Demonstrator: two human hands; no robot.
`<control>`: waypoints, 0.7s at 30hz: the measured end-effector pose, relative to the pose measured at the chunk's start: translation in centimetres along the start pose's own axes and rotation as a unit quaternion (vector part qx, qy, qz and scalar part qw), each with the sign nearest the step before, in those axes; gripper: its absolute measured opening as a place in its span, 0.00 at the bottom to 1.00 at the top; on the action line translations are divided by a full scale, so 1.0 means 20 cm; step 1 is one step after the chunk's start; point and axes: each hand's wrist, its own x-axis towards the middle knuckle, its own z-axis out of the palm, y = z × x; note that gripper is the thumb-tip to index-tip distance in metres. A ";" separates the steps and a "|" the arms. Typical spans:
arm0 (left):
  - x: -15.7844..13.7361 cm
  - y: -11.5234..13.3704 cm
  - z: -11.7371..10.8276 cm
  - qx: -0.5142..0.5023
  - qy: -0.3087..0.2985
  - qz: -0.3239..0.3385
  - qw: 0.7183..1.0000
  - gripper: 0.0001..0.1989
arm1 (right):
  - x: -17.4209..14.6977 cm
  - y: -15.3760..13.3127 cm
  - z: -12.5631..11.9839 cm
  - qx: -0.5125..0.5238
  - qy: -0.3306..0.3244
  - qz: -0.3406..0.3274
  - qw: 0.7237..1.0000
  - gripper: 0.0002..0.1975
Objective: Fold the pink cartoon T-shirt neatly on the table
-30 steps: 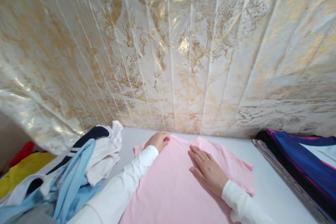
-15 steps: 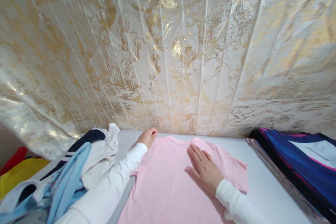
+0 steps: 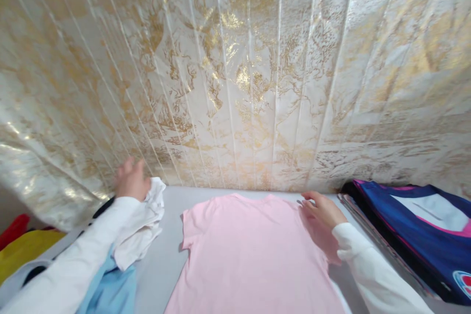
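Left of the pink T-shirt (image 3: 250,255), a long white sleeve (image 3: 73,255) runs down to a plain cuff (image 3: 128,203) at the wrist of the bare, blurred left hand (image 3: 131,180). Right of the pink T-shirt, a matching white sleeve (image 3: 379,272) ends in a bunched cuff (image 3: 344,243), softly creased, behind the bare right hand (image 3: 324,211).

T-shirt (image 3: 253,255), plain pale pink; person's sleeves (image 3: 73,262), plain white; folded garment (image 3: 415,240), navy, white and hot pink. White cloth (image 3: 142,235), light-blue cloth (image 3: 114,287), yellow cloth (image 3: 31,248), red cloth (image 3: 14,229). Wall covering (image 3: 257,132), silvery white mottled metallic gold; tabletop (image 3: 156,274), pale grey
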 end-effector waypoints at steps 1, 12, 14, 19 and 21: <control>-0.09 0.15 0.05 -0.024 -0.023 0.065 0.997 0.21 | 0.00 0.01 0.00 -0.006 -0.001 0.000 1.000 0.16; -0.98 1.08 0.40 -0.182 -0.261 0.316 0.894 0.32 | 0.15 -0.22 0.08 -0.034 -0.034 -0.047 0.998 0.08; -0.98 1.05 0.45 -0.186 -0.262 0.322 0.891 0.33 | 0.16 -0.22 0.09 -0.038 -0.041 -0.033 0.998 0.07; -1.00 1.01 0.51 -0.190 -0.262 0.340 0.883 0.35 | 0.16 -0.19 0.09 -0.060 -0.049 0.016 0.997 0.09; -1.00 1.01 0.51 -0.189 -0.258 0.340 0.884 0.36 | 0.16 -0.18 0.07 -0.064 -0.056 0.017 0.996 0.11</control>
